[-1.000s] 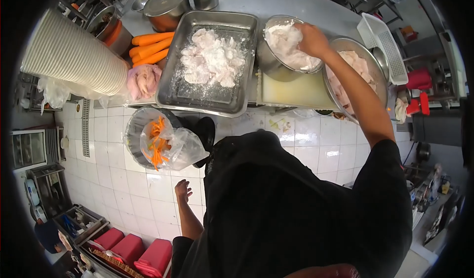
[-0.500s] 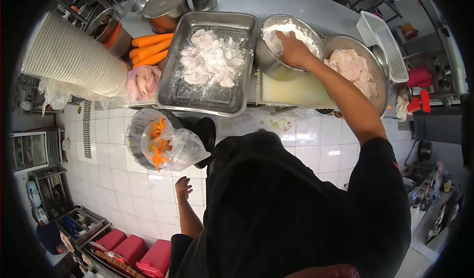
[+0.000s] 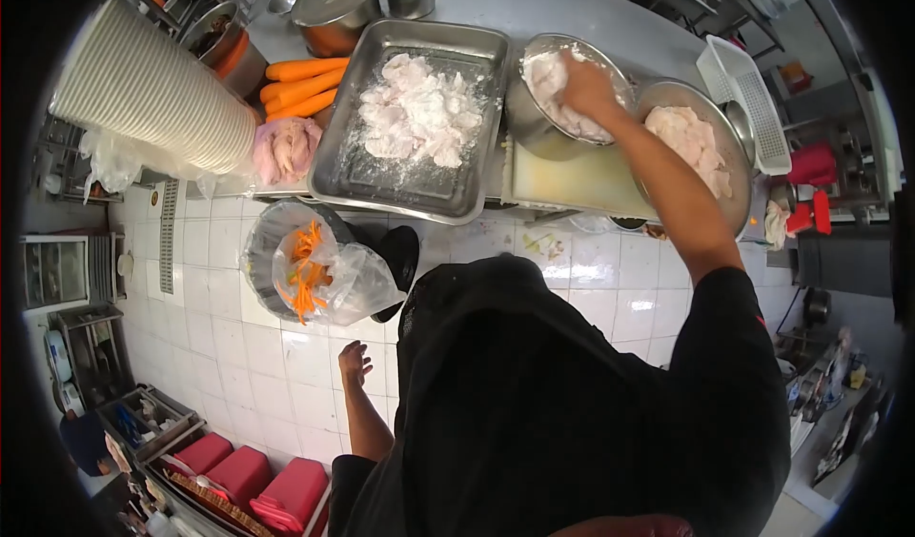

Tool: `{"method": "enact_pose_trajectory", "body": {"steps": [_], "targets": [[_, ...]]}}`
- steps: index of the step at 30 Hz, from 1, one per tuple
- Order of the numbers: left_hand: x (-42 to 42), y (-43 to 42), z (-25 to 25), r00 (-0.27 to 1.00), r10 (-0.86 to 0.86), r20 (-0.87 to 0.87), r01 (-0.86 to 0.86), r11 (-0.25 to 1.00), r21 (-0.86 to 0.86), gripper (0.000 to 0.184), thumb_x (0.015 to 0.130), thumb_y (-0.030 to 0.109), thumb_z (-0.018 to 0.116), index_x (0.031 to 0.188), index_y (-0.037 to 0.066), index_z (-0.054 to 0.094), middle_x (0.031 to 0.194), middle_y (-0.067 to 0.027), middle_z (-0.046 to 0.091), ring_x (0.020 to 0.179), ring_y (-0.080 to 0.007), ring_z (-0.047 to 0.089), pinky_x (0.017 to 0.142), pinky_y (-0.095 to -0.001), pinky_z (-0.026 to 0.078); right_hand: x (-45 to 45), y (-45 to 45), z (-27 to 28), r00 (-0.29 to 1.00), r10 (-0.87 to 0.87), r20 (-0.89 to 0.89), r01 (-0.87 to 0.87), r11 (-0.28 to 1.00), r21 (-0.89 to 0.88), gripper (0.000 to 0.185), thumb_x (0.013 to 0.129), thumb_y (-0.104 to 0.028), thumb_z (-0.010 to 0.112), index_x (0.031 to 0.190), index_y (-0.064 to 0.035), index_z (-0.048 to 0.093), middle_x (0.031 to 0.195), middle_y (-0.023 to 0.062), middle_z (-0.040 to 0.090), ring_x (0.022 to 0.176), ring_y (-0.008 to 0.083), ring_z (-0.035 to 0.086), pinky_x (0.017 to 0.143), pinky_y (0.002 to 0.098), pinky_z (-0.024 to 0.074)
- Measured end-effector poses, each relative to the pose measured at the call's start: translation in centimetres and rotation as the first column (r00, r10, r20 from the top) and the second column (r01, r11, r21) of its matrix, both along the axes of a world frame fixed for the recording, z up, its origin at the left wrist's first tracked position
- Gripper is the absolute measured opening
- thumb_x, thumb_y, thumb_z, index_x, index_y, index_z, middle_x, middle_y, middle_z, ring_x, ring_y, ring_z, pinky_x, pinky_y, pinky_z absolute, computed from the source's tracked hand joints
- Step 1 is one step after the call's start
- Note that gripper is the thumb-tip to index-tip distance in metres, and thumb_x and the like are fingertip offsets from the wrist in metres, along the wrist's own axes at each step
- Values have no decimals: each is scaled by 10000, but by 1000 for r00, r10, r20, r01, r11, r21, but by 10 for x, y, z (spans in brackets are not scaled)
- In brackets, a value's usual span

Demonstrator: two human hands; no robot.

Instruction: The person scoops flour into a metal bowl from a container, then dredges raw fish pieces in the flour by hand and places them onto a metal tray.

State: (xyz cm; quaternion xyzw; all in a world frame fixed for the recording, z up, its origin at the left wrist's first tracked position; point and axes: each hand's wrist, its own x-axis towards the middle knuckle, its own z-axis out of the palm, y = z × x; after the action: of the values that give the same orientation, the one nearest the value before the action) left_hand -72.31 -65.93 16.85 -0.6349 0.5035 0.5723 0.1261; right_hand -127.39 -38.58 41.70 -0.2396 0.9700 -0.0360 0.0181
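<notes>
My right hand (image 3: 588,87) is down in a steel bowl of white flour (image 3: 543,77); its fingertips are hidden, and I cannot make out what they grip. To the right, a wide steel bowl (image 3: 740,141) holds pale raw meat (image 3: 688,141). On the left a steel tray (image 3: 334,170) carries a heap of floured meat pieces (image 3: 419,108). My left hand (image 3: 355,363) hangs low over the tiled floor, away from the counter, fingers apart and holding nothing.
Carrots (image 3: 305,89), pinkish raw meat (image 3: 286,151) and stacked white containers (image 3: 148,89) lie left of the tray. A cutting board (image 3: 572,180) sits under the flour bowl. A lined bin (image 3: 267,275) with orange peelings stands on the floor.
My right hand has stirred about inside the flour bowl, shifting left and then back right. The view has shifted slightly. My left hand stays in place.
</notes>
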Motion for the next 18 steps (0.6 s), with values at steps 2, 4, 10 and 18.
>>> {"method": "enact_pose_trajectory", "body": {"steps": [2, 4, 10, 18], "targets": [[8, 1, 1, 1000, 3, -4, -3, 1000, -15, 419, 750, 182, 529, 1157, 90, 485, 1078, -109, 552, 773, -258, 549, 640, -385, 462, -8, 3, 19, 999, 7, -41, -5, 999, 48, 642, 646, -196, 638, 1231, -102, 391, 973, 214, 565, 947, 329, 544, 819, 405, 436], [5, 3, 9, 999, -40, -21, 39, 999, -38, 421, 750, 179, 530, 1158, 86, 483, 1080, -110, 552, 775, -256, 547, 638, -381, 461, -18, 6, 25, 998, 35, -51, -32, 998, 60, 699, 609, -155, 662, 1245, -89, 378, 1045, 205, 543, 991, 328, 516, 848, 390, 414], [-5, 5, 22, 998, -54, 18, 54, 999, 0, 416, 755, 183, 529, 1156, 82, 483, 1026, -89, 565, 766, -253, 542, 633, -382, 460, 20, -15, 2, 997, -9, 73, 13, 999, -52, 589, 614, -133, 634, 1177, -88, 469, 1036, 201, 536, 982, 335, 517, 842, 381, 418], [7, 3, 14, 996, -92, 16, 92, 995, -29, 429, 745, 177, 534, 1161, 84, 484, 1026, -92, 562, 777, -261, 545, 638, -391, 460, -8, 10, 27, 994, 107, -11, -107, 991, -83, 505, 637, -160, 627, 1131, -122, 529, 1029, 163, 575, 973, 288, 544, 831, 359, 435]]}}
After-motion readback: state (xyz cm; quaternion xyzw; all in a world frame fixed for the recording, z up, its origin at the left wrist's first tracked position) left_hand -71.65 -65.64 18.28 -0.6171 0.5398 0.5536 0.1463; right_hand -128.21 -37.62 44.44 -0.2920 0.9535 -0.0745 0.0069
